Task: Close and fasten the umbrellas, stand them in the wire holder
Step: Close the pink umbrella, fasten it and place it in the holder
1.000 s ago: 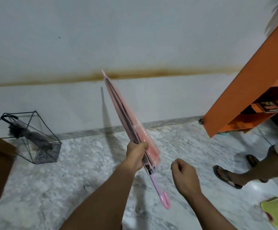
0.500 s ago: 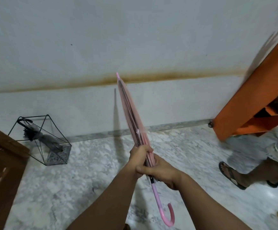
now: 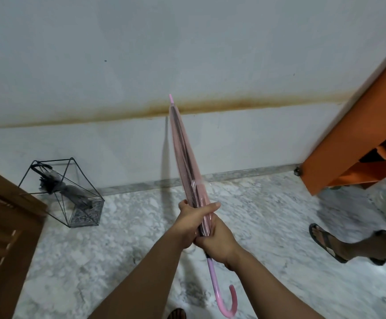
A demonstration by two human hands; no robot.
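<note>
Nearest, bottom edge: toe of a sandal (image 3: 176, 313) on the marble floor (image 3: 268, 226), grey-white and veined, polished, probably slick under a ferrule.

Just above: pink hooked handle (image 3: 224, 302), glossy plastic, curved like a J, hanging free below both hands.

Centre: pink umbrella (image 3: 187, 157), closed, canopy gathered to a narrow cone, tip pointing up and away toward the wall. Held at the lower canopy, just above the handle. Left hand (image 3: 191, 223) wrapped round the folds, thumb laid across the front. Right hand (image 3: 219, 240) directly beneath and touching it, fingers curled round the same bundle. Both fists clamped on the umbrella; neither spread.

Handling, as judged: light; stiff along the shaft and ribs; canopy a thin translucent film, slippery and inclined to spring loose until fastened. Strap tab (image 3: 195, 183) showing just above the hands; whether fastened cannot be told. Best grip: around the gathered folds near the strap for wrapping, then the hook for carrying.

Right: a second person's sandalled foot (image 3: 325, 241); an orange cabinet (image 3: 353, 139), flat painted panels, tilted in the view.

Left: a brown louvred door (image 3: 1, 238).

Far left, by the wall: wire holder (image 3: 72, 192), thin black rod in a faceted geometric frame, mesh base, a dark folded umbrella (image 3: 67, 187) leaning inside. Well apart from the pink one.

Farthest: pale wall (image 3: 187, 42) with a rust-coloured stain band.
</note>
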